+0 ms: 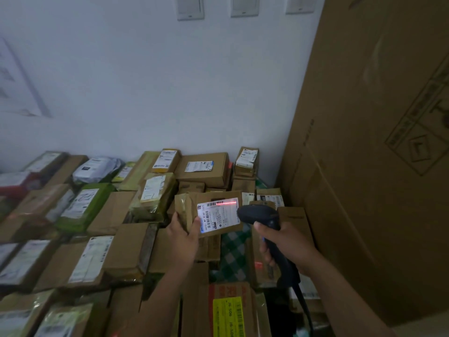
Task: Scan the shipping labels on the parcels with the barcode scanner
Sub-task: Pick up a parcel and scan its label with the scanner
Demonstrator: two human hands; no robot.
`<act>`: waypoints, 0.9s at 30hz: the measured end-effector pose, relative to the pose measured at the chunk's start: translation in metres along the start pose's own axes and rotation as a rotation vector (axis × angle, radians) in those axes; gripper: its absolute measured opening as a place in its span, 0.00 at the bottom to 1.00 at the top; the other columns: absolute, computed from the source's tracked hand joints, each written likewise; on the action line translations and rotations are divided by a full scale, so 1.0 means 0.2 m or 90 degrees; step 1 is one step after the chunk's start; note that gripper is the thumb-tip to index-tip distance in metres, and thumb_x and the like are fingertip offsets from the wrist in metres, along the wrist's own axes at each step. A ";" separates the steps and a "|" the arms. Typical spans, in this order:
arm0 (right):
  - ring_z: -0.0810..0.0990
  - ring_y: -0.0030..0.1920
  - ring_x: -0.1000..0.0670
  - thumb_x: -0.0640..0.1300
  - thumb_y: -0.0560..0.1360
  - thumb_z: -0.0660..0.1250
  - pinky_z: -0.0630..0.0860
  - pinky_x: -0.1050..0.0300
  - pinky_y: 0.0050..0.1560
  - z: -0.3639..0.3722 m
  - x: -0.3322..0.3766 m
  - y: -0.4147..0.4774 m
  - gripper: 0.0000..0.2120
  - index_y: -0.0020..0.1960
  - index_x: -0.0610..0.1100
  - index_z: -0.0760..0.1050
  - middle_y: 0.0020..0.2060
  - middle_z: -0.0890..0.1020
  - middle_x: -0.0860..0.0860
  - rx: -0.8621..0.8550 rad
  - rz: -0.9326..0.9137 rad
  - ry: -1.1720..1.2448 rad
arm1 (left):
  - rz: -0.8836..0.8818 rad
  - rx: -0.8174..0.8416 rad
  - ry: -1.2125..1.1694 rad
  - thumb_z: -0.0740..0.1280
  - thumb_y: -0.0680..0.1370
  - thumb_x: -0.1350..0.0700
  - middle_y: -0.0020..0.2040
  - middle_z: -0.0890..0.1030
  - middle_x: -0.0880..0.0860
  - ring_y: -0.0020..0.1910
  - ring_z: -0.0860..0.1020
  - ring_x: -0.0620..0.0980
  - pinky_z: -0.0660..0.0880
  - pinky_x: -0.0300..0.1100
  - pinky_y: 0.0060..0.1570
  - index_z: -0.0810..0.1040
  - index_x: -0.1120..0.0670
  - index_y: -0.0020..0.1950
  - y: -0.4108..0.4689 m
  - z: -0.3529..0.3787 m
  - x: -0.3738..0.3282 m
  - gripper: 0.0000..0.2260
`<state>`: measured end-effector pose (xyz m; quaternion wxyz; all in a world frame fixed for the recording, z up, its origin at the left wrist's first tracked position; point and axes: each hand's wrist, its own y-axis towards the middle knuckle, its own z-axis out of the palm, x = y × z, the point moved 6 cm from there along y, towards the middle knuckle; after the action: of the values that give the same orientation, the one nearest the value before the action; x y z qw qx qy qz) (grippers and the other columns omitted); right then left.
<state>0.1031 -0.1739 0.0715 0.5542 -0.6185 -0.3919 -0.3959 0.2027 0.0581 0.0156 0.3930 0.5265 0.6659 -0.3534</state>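
Head view: above a heap (97,259) of boxes, a left hand (183,235) curls its fingers round a small brown parcel (192,203), while the right hand (286,246) grips the barcode scanner (260,215) — its red beam crossing the shipping label (218,216) near the top. The scan appears under way; next, likely another parcel.

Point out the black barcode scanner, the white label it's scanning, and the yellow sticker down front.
Black barcode scanner (257,215): head view, its rounded head.
White shipping label being scanned (218,215): head view, label's centre.
Yellow rectangular sticker (228,317): head view, sticker's centre.
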 end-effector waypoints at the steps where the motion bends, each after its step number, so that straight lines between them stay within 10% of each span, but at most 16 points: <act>1: 0.76 0.25 0.49 0.51 0.78 0.68 0.75 0.59 0.27 0.00 0.01 0.00 0.18 0.38 0.37 0.76 0.28 0.79 0.44 0.003 -0.004 -0.004 | -0.003 -0.006 0.003 0.66 0.79 0.45 0.71 0.67 0.60 0.67 0.71 0.58 0.74 0.53 0.63 0.61 0.54 0.78 0.00 0.00 0.01 0.31; 18: 0.78 0.25 0.50 0.52 0.78 0.68 0.75 0.59 0.27 -0.06 -0.01 0.09 0.16 0.40 0.40 0.78 0.28 0.80 0.47 -0.021 -0.024 0.008 | 0.006 0.051 0.052 0.72 0.74 0.40 0.73 0.65 0.53 0.68 0.70 0.54 0.73 0.50 0.61 0.62 0.47 0.78 0.17 0.03 0.07 0.36; 27: 0.77 0.26 0.47 0.54 0.74 0.72 0.76 0.57 0.27 -0.26 -0.15 0.21 0.18 0.37 0.39 0.78 0.30 0.79 0.42 -0.159 0.042 0.145 | 0.179 0.309 0.201 0.76 0.71 0.45 0.61 0.67 0.44 0.61 0.69 0.46 0.72 0.47 0.61 0.66 0.42 0.74 0.40 0.25 -0.19 0.34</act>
<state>0.1272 -0.2310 0.0329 0.5263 -0.6463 -0.2540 -0.4908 0.2933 0.0139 0.0222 0.1930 0.7402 0.5352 -0.3583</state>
